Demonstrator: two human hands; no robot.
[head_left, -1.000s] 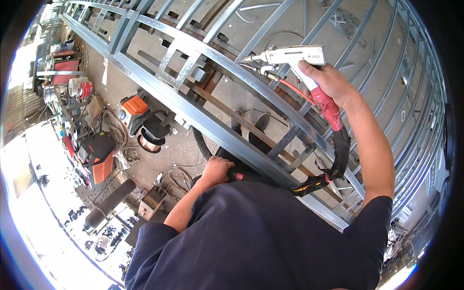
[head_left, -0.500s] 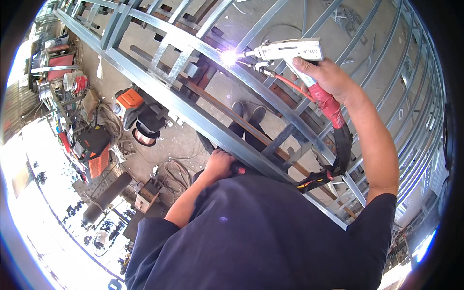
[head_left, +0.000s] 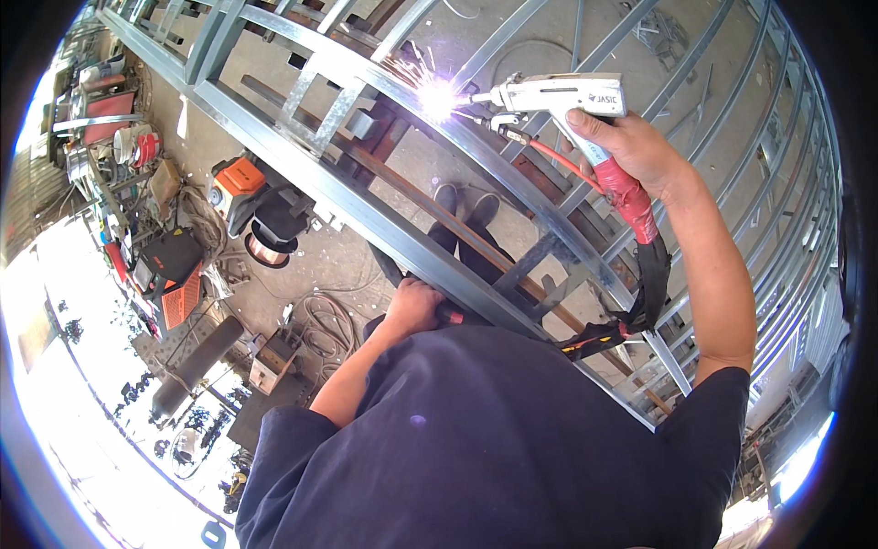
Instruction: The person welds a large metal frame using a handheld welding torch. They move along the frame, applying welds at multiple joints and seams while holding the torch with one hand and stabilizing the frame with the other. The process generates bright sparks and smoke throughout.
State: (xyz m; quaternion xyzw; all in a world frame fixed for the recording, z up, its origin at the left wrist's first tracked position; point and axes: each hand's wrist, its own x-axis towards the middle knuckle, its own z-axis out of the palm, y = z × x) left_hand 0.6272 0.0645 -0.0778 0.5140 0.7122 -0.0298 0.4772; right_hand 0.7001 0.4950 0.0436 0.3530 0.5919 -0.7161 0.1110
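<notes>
My right hand (head_left: 636, 151) is closed round the grip of a white handheld welding gun (head_left: 567, 94), thumb over the top of the grip. Red tape wraps the handle's lower end, and a black-sleeved cable (head_left: 651, 284) hangs from it. At the gun's tip a bright white-violet glow (head_left: 439, 99) throws sparks and hides the spot on the galvanized steel beam (head_left: 498, 165). My left hand (head_left: 413, 306) is curled near my waist beside the nearer grey beam (head_left: 402, 233). A dark tube-like piece and a red end show by it; its fingers are partly hidden.
The beams form a long ladder-like frame with crossbars (head_left: 338, 114) and many parallel bars (head_left: 704, 50) on the right. To the left on the floor stand an orange-and-black machine (head_left: 240, 181), a wire spool (head_left: 268, 252), coiled hose (head_left: 327, 325) and an orange-black case (head_left: 172, 265).
The glow has grown larger, with sparks now spraying up and left. My right hand and the gun have shifted slightly right. My left hand stays nearly in place.
</notes>
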